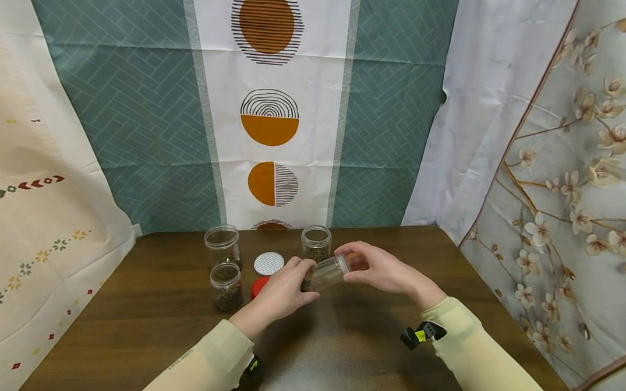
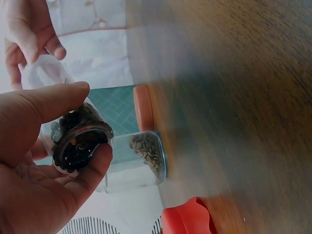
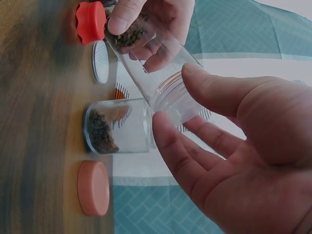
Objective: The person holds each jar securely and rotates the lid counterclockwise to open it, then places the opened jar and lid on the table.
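Observation:
A clear jar [image 1: 326, 274] is held tilted above the table between both hands, with dark greenish-brown bits gathered at its base. My left hand [image 1: 284, 289] grips the base end, thumb and fingers around it. At the threaded mouth, the thumb and fingers of my right hand [image 1: 380, 269] pinch a clear lid [image 3: 181, 103]. Whether the lid is fully seated I cannot tell. Behind the held jar stands an open jar [image 1: 316, 237] with brown pellets in its bottom. A red wavy-edged lid [image 3: 91, 22] lies near the left hand, partly hidden by it in the head view.
Two more open jars, a taller one [image 1: 221, 244] and a shorter one [image 1: 226, 289], stand left with dark contents. A white patterned disc [image 1: 268, 263] lies between the jars. A peach lid [image 3: 93, 188] sits beside the back jar. Fabric hangs behind the table [image 1: 144, 328].

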Tool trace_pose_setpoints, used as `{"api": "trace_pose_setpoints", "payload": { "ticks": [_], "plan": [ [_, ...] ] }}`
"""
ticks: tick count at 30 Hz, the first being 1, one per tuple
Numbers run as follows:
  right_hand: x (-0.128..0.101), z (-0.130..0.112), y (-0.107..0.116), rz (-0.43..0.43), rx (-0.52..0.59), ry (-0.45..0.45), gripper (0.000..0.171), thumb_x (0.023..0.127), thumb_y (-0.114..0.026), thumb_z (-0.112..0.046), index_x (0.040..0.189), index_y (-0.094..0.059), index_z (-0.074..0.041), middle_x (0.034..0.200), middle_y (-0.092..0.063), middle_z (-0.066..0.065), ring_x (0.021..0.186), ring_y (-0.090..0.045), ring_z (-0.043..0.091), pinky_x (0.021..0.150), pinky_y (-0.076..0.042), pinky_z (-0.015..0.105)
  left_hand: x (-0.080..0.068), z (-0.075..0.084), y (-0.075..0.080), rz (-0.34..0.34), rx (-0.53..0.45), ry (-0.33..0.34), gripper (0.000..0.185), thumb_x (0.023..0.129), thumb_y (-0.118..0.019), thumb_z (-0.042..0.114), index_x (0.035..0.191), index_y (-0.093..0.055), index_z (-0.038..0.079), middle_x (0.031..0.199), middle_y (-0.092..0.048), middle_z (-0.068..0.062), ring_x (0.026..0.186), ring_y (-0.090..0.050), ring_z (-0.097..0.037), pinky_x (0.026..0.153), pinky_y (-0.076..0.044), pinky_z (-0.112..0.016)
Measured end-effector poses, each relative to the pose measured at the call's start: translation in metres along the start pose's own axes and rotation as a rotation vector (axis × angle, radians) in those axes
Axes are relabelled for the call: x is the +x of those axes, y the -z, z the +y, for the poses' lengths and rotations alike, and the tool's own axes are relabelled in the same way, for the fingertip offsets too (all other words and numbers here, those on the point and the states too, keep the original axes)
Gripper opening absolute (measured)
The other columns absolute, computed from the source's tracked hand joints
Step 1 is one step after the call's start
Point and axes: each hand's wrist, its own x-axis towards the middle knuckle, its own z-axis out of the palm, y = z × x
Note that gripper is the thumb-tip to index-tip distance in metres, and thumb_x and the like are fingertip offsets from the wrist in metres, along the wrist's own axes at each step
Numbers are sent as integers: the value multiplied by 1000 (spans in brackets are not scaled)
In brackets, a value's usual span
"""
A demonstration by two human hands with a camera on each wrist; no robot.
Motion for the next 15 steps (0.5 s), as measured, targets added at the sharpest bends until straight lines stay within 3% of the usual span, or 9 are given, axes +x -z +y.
{"api": "trace_pose_setpoints", "payload": {
  "ticks": [8, 12, 15],
  "plan": [
    [-1, 2, -3, 6, 45, 9, 58, 99, -85, -11, 151, -61, -15, 142, -67, 10, 128, -68, 35, 107, -54, 59, 0, 2, 0, -12, -1, -2, 56, 92, -94, 22, 138, -65, 7, 123, -63, -13, 96, -61, -24, 87, -57, -46],
    [0, 0, -3, 5, 98, -26, 56, 106, -78, -22, 157, -55, -13, 153, -60, 13, 132, -67, 35, 101, -60, 51, 1, 2, -1, -14, -4, -2, 57, 92, -94, 22, 138, -65, 7, 122, -63, -12, 96, -62, -24, 88, -58, -46],
    [2, -1, -2, 6, 118, -95, 54, 113, -67, -32, 159, -52, -9, 150, -61, 16, 120, -70, 31, 87, -65, 44, 1, 1, -2, -10, -1, -8, 57, 91, -94, 22, 137, -65, 6, 120, -63, -12, 95, -62, -23, 87, -57, -46]
  ]
}}
